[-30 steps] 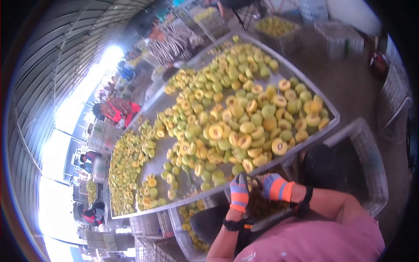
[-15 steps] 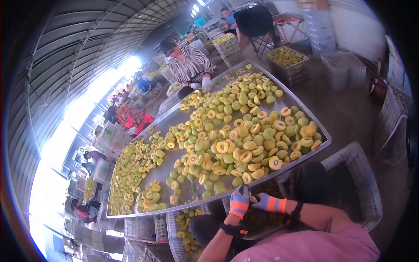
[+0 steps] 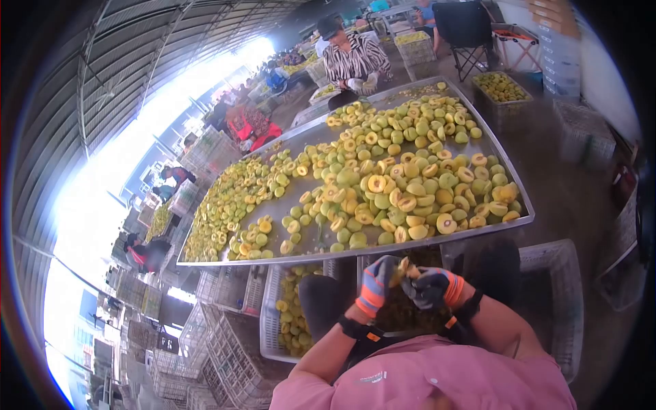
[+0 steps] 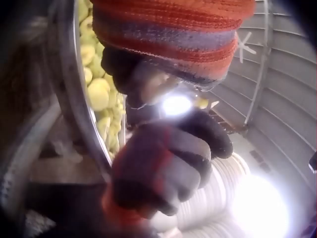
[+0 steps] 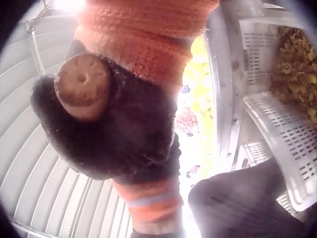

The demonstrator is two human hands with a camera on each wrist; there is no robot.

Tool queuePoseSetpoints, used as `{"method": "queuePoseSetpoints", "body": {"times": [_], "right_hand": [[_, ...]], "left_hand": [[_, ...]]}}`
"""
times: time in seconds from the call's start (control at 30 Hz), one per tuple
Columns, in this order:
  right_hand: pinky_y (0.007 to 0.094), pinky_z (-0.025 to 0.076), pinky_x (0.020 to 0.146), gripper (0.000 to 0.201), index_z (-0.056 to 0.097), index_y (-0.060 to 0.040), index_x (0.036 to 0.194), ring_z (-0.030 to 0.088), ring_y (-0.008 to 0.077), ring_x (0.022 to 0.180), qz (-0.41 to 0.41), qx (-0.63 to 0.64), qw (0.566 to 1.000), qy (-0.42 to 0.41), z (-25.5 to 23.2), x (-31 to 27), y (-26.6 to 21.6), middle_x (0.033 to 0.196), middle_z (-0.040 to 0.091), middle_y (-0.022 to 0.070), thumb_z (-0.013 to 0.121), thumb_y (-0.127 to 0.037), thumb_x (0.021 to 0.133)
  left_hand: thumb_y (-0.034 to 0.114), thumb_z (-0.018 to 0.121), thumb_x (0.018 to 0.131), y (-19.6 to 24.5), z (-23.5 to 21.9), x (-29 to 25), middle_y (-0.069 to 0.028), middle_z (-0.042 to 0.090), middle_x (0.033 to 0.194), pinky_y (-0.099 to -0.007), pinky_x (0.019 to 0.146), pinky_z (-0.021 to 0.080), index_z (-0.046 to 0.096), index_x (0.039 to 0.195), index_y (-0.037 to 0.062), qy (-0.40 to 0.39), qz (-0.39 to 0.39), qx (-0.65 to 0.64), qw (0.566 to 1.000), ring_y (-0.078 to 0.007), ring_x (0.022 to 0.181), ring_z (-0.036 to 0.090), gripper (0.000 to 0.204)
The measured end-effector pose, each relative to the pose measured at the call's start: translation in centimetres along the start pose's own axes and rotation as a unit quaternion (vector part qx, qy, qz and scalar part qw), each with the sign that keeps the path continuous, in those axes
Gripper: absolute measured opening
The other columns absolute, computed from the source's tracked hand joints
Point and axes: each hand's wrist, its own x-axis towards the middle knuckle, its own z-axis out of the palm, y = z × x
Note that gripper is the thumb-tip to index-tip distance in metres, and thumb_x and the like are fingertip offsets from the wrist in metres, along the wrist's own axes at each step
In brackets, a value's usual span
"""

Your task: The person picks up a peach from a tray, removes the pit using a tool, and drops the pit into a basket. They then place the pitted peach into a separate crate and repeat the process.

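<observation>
Head view: beside the table (image 3: 301, 259), I'm seeing the left hand (image 3: 375, 287) pinching fruit (image 3: 397, 275), the right hand (image 3: 434, 288) gripping a wooden knob (image 5: 83, 84). I'm expecting soft, slippery flesh, needing gentle side holds.

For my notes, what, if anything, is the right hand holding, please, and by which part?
Apparently a handle, gripped behind its round end; the rest is unclear.

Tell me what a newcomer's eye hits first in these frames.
First, the yellow-green fruit, many halved, heaped across the big metal-looking table mid-frame in the head view. Then the orange-striped gloved left hand and right hand, just below its near edge, with a brownish-yellow piece between them. In the right wrist view, upper left, a round brown knob shows in the right hand's dark grip.
</observation>
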Motion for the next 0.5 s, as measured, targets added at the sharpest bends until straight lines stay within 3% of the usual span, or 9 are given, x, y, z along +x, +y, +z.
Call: {"method": "queuePoseSetpoints", "body": {"times": [0.03, 0.1, 0.13, 0.17, 0.2, 0.3, 0.37, 0.47, 0.5], "right_hand": [[0.0235, 0.037, 0.044, 0.018, 0.061, -0.004, 0.098, 0.049, 0.0078, 0.05, -0.007, -0.015, 0.999, -0.04, -0.7, 0.1, -0.6, 0.065, 0.053, -0.0014, 0.064, -0.02, 0.092], [0.0322, 0.048, 0.057, 0.022, 0.065, -0.0029, 0.091, 0.06, 0.0158, 0.063, 0.015, -0.337, 0.919, 0.204, -2.2, 0.7, -1.1, 0.073, 0.063, 0.0059, 0.065, -0.025, 0.089], [0.0362, 0.052, 0.064, 0.028, 0.067, -0.0023, 0.09, 0.065, 0.0216, 0.069, 0.013, -0.505, 0.813, 0.29, -4.2, 1.4, -0.2, 0.078, 0.068, 0.0103, 0.066, -0.03, 0.086], [0.0413, 0.053, 0.077, 0.038, 0.069, -0.0013, 0.089, 0.068, 0.0357, 0.083, 0.078, -0.686, 0.623, 0.368, -3.2, 1.7, -0.1, 0.089, 0.071, 0.019, 0.067, -0.038, 0.08], [0.0459, 0.051, 0.08, 0.043, 0.069, -0.0006, 0.091, 0.064, 0.043, 0.09, 0.063, -0.769, 0.514, 0.374, -7.4, 2.6, 1.8, 0.091, 0.069, 0.0236, 0.066, -0.041, 0.075], [0.045, 0.051, 0.078, 0.035, 0.067, -0.0035, 0.091, 0.066, 0.0392, 0.089, 0.065, -0.675, 0.635, 0.369, -5.0, 3.2, 0.7, 0.09, 0.069, 0.0217, 0.064, -0.036, 0.078], [0.0441, 0.051, 0.077, 0.033, 0.066, -0.0044, 0.092, 0.066, 0.0377, 0.086, 0.047, -0.666, 0.625, 0.404, -5.0, 3.7, 1.0, 0.088, 0.069, 0.02, 0.064, -0.035, 0.08], [0.0424, 0.051, 0.077, 0.035, 0.066, -0.0052, 0.098, 0.066, 0.0361, 0.085, 0.111, -0.675, 0.61, 0.4, -5.3, 4.1, 0.9, 0.088, 0.069, 0.0192, 0.065, -0.036, 0.081], [0.0421, 0.05, 0.077, 0.036, 0.066, -0.0056, 0.099, 0.066, 0.0359, 0.086, 0.112, -0.658, 0.632, 0.394, -5.0, 4.3, 0.6, 0.089, 0.069, 0.019, 0.065, -0.037, 0.082]], "left_hand": [[0.007, 0.055, 0.095, -0.8, -0.8, -0.2, -0.0044, 0.068, 0.096, -0.03, 0.078, 0.051, 0.066, 0.106, -0.0007, 0.039, -0.006, 0.027, 0.999, -0.0132, 0.085, 0.061, 0.017], [0.012, 0.064, 0.089, -2.0, -5.7, -1.1, -0.0152, 0.07, 0.099, -0.0347, 0.078, 0.052, 0.067, 0.106, -0.0005, 0.183, 0.095, 0.264, 0.942, -0.0242, 0.086, 0.066, 0.021], [0.014, 0.066, 0.087, 0.8, -8.0, -2.5, -0.0173, 0.07, 0.101, -0.0356, 0.08, 0.052, 0.067, 0.107, 0.0005, 0.186, 0.085, 0.322, 0.924, -0.0302, 0.09, 0.067, 0.024], [0.019, 0.067, 0.087, 4.3, -9.4, -3.7, -0.0193, 0.069, 0.104, -0.038, 0.083, 0.052, 0.067, 0.11, 0.0018, 0.231, 0.02, 0.375, 0.898, -0.0351, 0.096, 0.066, 0.029], [0.027, 0.066, 0.088, 2.5, -12.5, -4.8, -0.0193, 0.07, 0.104, -0.0409, 0.086, 0.051, 0.067, 0.112, 0.0022, 0.297, -0.074, 0.534, 0.788, -0.0362, 0.097, 0.066, 0.035], [0.044, 0.068, 0.082, 0.2, -19.1, -6.8, -0.0255, 0.062, 0.117, -0.0432, 0.094, 0.047, 0.061, 0.123, 0.0024, 0.263, -0.144, 0.692, 0.657, -0.04, 0.111, 0.058, 0.059], [0.039, 0.069, 0.082, 0.6, -18.7, -5.4, -0.022, 0.064, 0.113, -0.0435, 0.094, 0.046, 0.062, 0.121, 0.0041, 0.248, -0.113, 0.685, 0.676, -0.0385, 0.11, 0.058, 0.053], [0.033, 0.07, 0.083, -2.9, -18.3, 0.5, -0.021, 0.064, 0.116, -0.0427, 0.093, 0.048, 0.063, 0.118, 0.0005, 0.19, -0.06, 0.441, 0.875, -0.0374, 0.108, 0.06, 0.048], [0.031, 0.069, 0.083, -3.2, -17.6, 2.9, -0.0194, 0.064, 0.115, -0.0434, 0.093, 0.047, 0.064, 0.117, 0.0027, 0.176, -0.068, 0.461, 0.867, -0.037, 0.109, 0.059, 0.045]]}}
